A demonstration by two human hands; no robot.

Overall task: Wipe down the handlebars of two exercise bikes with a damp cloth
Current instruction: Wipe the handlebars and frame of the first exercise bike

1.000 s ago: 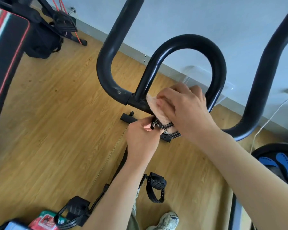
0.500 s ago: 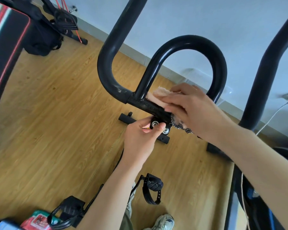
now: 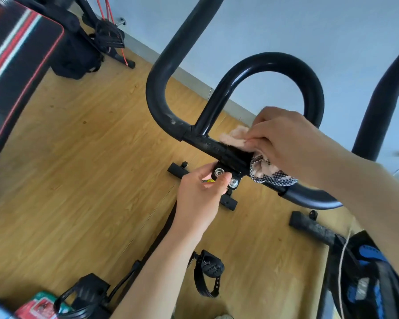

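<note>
— Two hands are on the black handlebar (image 3: 230, 93) in the head view. Which one has the cloth?

— The right hand (image 3: 283, 139). Its fingers are closed over a pale peach cloth (image 3: 234, 138), pressing it onto the straight cross tube just right of the centre clamp. A black-and-white checked edge of that cloth hangs below the tube, under the wrist.

— And the left hand (image 3: 198, 194)?

— It pinches the clamp bracket (image 3: 226, 168) under the bar, thumb and fingers closed around it, right beside two shiny bolt heads. A sliver of something yellow shows under the thumb; I cannot tell what it is.

— Any writing to read?

— None legible. A red and green packet (image 3: 36, 303) lies at the lower left edge, its print too blurred to make out. The padded bench (image 3: 12, 51) at upper left carries only red and white stripes.

— What else is around?

— Wooden floor (image 3: 78, 157), two strapped pedals (image 3: 207, 270) below the arms, a black bag (image 3: 74, 58) near the wall, and a second machine with blue parts (image 3: 369, 256) at lower right, a white cord running down across it.
</note>
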